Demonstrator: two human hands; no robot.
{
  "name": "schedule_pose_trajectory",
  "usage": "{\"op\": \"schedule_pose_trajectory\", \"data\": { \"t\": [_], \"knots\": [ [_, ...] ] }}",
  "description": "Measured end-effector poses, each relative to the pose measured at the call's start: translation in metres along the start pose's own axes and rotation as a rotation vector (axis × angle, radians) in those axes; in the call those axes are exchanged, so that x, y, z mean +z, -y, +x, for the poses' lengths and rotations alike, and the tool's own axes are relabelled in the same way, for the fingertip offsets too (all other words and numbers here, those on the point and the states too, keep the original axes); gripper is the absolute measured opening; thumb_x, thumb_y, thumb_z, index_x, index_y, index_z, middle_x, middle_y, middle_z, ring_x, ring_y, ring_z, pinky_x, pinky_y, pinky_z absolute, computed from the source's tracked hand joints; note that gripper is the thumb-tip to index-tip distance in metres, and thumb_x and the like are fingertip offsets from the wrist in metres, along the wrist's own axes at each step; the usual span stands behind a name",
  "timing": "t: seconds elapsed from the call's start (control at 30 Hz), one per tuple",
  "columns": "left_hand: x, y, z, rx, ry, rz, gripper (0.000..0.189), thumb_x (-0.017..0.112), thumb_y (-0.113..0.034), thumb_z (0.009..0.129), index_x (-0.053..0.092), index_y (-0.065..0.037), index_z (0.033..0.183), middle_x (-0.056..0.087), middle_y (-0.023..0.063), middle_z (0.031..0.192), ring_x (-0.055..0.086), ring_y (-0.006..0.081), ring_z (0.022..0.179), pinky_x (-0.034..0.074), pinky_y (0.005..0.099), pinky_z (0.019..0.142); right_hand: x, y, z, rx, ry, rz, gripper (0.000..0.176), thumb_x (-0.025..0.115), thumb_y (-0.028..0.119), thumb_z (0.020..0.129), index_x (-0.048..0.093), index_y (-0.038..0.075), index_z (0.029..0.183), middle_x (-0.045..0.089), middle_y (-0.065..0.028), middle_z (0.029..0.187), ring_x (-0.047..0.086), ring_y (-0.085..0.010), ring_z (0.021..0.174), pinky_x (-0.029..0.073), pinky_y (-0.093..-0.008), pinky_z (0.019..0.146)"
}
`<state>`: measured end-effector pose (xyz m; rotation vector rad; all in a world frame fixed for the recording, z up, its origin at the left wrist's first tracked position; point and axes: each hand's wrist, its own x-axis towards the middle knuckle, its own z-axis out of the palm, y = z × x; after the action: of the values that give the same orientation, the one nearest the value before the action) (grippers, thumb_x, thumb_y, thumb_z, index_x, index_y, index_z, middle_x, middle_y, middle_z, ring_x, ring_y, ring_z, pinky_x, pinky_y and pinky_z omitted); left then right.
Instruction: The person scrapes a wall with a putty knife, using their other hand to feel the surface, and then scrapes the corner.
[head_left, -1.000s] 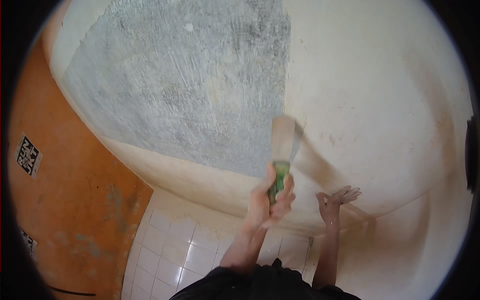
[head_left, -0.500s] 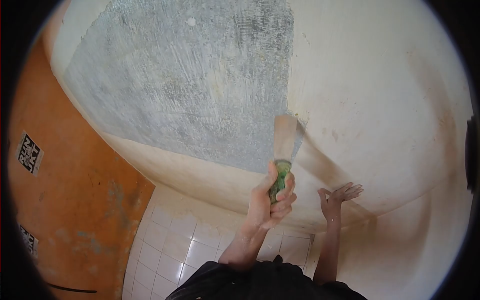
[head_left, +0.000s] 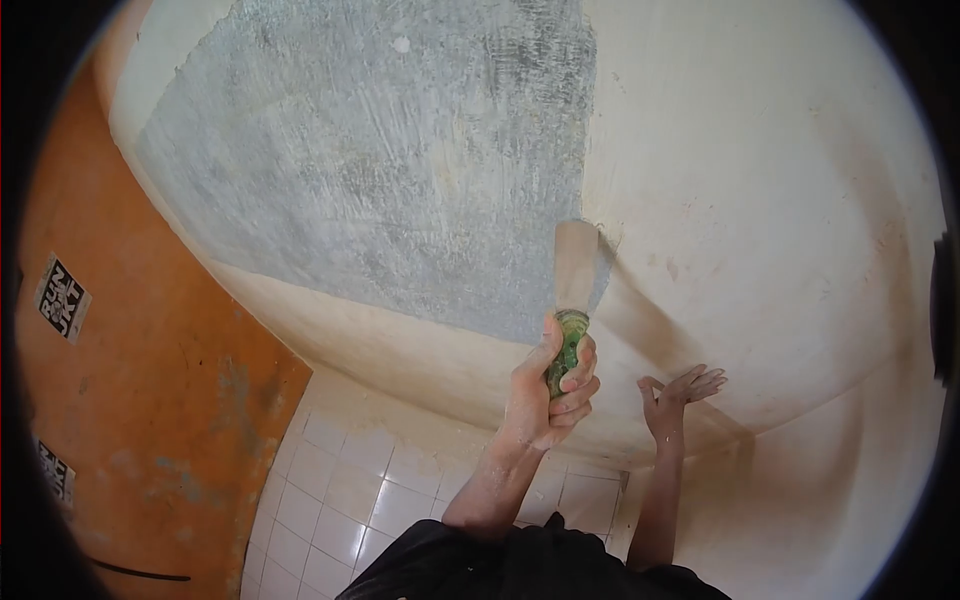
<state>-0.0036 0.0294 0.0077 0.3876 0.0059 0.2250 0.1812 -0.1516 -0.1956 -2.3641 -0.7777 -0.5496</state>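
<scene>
My left hand (head_left: 555, 385) is wrapped round the green handle of a scraper (head_left: 575, 265), its wide flat blade pointing up. The blade lies over the lower right corner of a rough grey patch (head_left: 400, 170) on the cream wall (head_left: 740, 180), beside the patch's edge with the cream coat. To the right and lower, my right hand (head_left: 683, 392) is spread against the wall, fingers apart and holding nothing. Dust marks both hands.
An orange surface (head_left: 150, 320) with black-and-white stickers (head_left: 62, 298) fills the left side. White tiles (head_left: 340, 490) show below the wall. Shadows of the arm and scraper fall on the cream wall.
My left hand and the scraper have moved slightly up and to the right in the view. The grey patch has shifted a little to the right in view. My right hand remains in place.
</scene>
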Motion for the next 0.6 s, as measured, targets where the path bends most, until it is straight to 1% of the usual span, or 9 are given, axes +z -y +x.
{"op": "schedule_pose_trajectory", "data": {
  "t": [0.17,0.23,0.27,0.33,0.43,0.53,0.6],
  "knots": [
    [0.001,-0.001,0.003,0.006,0.038,-0.026,0.052,0.032,-0.052,0.097,0.048,-0.005,0.083,0.034,-0.0023,0.058,0.021,0.0038,0.037,0.015,0.0172,0.028,0.004,-0.001,0.005,-0.033,-0.071,0.0,0.115,0.058,0.055,0.084,-0.023,-0.008,0.136,-0.031,-0.0432,0.133,-0.036,-0.0552,0.123,-0.02,-0.068,0.095],
    [-0.005,0.002,-0.002,0.0,0.026,-0.041,0.052,0.032,-0.052,0.097,0.048,-0.005,0.083,0.034,-0.0022,0.058,0.021,0.0038,0.037,0.015,0.0172,0.028,0.003,0.001,0.001,0.056,-0.006,-0.029,0.115,0.057,0.057,0.083,-0.024,-0.005,0.138,-0.03,-0.0399,0.137,-0.034,-0.0512,0.127,-0.019,-0.0633,0.099],
    [-0.01,0.004,-0.004,-0.01,0.029,-0.052,0.052,0.032,-0.052,0.097,0.048,-0.004,0.083,0.034,-0.0022,0.058,0.021,0.0039,0.037,0.015,0.0173,0.028,0.003,-0.001,0.0,0.051,-0.006,-0.026,0.115,0.057,0.057,0.083,-0.024,-0.005,0.138,-0.03,-0.0399,0.137,-0.034,-0.0512,0.127,-0.019,-0.0633,0.099],
    [-0.003,-0.002,0.0,-0.018,0.048,-0.044,0.052,0.032,-0.052,0.097,0.049,-0.004,0.083,0.034,-0.0021,0.058,0.021,0.004,0.037,0.015,0.0174,0.028,0.006,-0.002,0.003,-0.016,-0.071,-0.037,0.116,0.057,0.057,0.083,-0.025,-0.004,0.138,-0.031,-0.0397,0.136,-0.034,-0.0514,0.127,-0.02,-0.0634,0.099],
    [0.002,-0.003,0.004,0.004,0.114,-0.05,0.052,0.032,-0.051,0.097,0.049,-0.004,0.083,0.034,-0.0022,0.058,0.02,0.0038,0.036,0.014,0.0174,0.028,0.003,0.0,0.004,-0.037,-0.074,-0.027,0.116,0.059,0.055,0.083,-0.025,-0.004,0.138,-0.031,-0.0399,0.136,-0.034,-0.0513,0.127,-0.02,-0.0633,0.099],
    [-0.011,0.002,0.004,0.01,0.066,-0.031,0.052,0.031,-0.05,0.098,0.049,-0.004,0.083,0.034,-0.0024,0.058,0.02,0.0037,0.036,0.013,0.0171,0.028,0.007,-0.001,0.002,-0.009,-0.083,-0.06,0.116,0.06,0.053,0.083,-0.024,-0.004,0.138,-0.03,-0.0405,0.136,-0.034,-0.051,0.127,-0.02,-0.0629,0.099],
    [-0.008,0.0,0.009,0.026,0.135,-0.005,0.051,0.031,-0.05,0.098,0.049,-0.004,0.083,0.034,-0.0026,0.057,0.022,0.0036,0.037,0.015,0.0172,0.028,0.008,-0.002,0.008,-0.037,-0.121,-0.047,0.116,0.06,0.054,0.083,-0.024,-0.003,0.138,-0.03,-0.0405,0.136,-0.034,-0.0508,0.127,-0.02,-0.0627,0.099]
  ]
}}
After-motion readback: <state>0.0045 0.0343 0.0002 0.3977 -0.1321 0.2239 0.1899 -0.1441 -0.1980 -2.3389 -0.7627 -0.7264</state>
